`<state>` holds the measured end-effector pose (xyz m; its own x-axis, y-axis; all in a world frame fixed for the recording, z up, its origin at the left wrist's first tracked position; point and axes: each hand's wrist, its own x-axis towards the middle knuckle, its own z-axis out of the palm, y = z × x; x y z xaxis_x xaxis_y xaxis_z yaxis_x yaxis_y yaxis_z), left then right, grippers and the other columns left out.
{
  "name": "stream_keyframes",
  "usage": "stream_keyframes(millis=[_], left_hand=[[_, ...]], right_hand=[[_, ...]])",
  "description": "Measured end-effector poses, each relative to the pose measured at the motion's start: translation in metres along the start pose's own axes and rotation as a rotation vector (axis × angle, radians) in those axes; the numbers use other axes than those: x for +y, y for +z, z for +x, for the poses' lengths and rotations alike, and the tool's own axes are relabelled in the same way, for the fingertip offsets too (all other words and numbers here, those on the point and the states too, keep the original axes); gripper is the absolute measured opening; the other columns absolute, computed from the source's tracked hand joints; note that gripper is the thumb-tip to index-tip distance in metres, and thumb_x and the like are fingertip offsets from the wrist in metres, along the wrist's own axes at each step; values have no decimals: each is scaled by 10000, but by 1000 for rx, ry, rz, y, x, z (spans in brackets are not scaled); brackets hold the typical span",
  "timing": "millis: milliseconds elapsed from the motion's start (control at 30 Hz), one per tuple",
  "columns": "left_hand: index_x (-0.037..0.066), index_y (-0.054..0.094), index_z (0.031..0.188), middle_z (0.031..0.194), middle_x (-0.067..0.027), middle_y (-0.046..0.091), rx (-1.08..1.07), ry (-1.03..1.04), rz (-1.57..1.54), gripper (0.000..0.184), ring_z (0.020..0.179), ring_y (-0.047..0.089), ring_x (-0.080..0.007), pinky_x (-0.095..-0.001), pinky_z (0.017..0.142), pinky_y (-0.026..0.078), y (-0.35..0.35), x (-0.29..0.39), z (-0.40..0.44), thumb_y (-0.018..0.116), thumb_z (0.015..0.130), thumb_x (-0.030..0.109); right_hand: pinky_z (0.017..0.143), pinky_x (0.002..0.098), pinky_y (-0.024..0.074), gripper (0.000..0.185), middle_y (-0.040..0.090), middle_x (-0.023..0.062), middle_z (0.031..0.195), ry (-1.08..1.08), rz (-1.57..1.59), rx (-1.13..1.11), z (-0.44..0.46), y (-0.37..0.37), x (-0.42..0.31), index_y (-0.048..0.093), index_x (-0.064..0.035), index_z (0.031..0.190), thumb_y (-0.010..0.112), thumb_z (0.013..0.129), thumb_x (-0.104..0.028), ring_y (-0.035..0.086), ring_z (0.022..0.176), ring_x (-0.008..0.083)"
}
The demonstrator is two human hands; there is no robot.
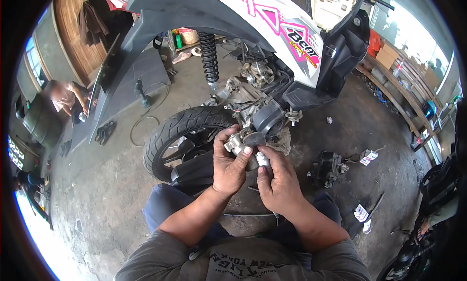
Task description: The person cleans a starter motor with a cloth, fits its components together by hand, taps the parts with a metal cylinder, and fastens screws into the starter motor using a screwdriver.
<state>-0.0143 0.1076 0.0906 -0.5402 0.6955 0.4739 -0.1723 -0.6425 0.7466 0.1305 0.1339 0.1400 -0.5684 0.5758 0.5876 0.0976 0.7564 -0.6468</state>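
My left hand (230, 165) is closed around a small silver metal engine part (237, 144), held in front of the scooter. A dark, rounded piece (254, 141) sits at its right side; I cannot tell exactly which component this is. Thumb and fingers of my right hand (278, 179) pinch a whitish cylindrical piece (262, 159) at the part's lower right. Whether that cylinder is joined to the metal part is unclear. Just beyond both hands are the scooter's engine casing (268, 116) and rear tyre (168, 135).
The scooter's white body panel (272, 18) hangs over the work, with a black shock absorber (208, 60) below. A black engine component (328, 168) and small boxes (361, 213) lie on the floor at right. Another person (68, 98) crouches at left. A wooden bench (394, 96) stands far right.
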Motion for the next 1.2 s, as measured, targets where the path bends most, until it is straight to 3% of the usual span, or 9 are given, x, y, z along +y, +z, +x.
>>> stream_keyframes(millis=[133,333,467,1200], left_hand=[[151,430,1343,1463,-122,421,-44,-1,55,495,1233,486,-265,-400,1061,412,-7,-4,1,661,924,25],[149,452,1299,1457,-122,424,-39,22,43,451,1240,477,-264,-403,1063,409,-6,-6,1,673,922,37],[121,473,1272,1418,-159,447,16,5,31,444,1227,485,-264,-380,1042,410,-3,-3,1,695,901,22],[156,469,1269,1443,-121,444,-5,2,69,421,1203,503,-259,-392,1036,437,-7,-5,0,664,926,12]], right_hand=[[905,391,490,454,608,202,1208,10,25,14,1,1,1,514,13,1320,546,868,18,607,1017,326],[902,390,493,454,610,201,1213,23,15,19,0,2,0,516,9,1318,548,865,22,611,1017,328],[866,432,515,467,587,240,1213,27,21,1,0,2,3,479,3,1334,561,875,-8,614,1013,387],[857,422,515,474,600,220,1195,-18,4,1,2,2,6,489,0,1324,569,857,2,618,993,379]])
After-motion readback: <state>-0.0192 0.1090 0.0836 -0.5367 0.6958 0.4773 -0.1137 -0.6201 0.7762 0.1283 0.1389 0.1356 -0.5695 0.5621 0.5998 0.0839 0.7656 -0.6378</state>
